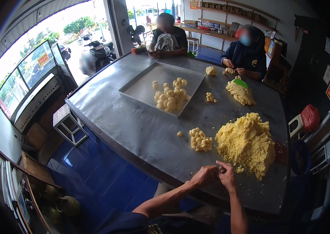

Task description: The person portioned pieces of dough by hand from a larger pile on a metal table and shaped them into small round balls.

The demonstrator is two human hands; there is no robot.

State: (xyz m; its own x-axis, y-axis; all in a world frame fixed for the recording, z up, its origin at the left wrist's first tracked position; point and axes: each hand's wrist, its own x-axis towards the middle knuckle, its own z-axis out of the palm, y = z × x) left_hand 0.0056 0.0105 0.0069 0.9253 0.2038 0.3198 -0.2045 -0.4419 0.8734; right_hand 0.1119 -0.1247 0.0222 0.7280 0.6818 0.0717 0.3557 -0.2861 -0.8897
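Near the front edge of the metal-topped table, my left hand [206, 176] and my right hand [226, 174] meet with bent, closed fingers. Whatever lies between them is too small and covered to make out. Just beyond my right hand rises a large heap of crumbly yellow dough [246, 142], with loose crumbs around its foot. A cluster of small, pale yellow dough balls [200, 141] rests to the left of the heap, beyond my hands. One lone dough ball [179, 133] sits further left.
A shallow square metal tray [135, 83] holds many dough balls. At the far right lies a dough lump [240, 93] with a green scraper [241, 82]. One co-worker [247, 58] handles dough pieces there; another person [167, 39] sits at the far edge. A stool [69, 121] stands left.
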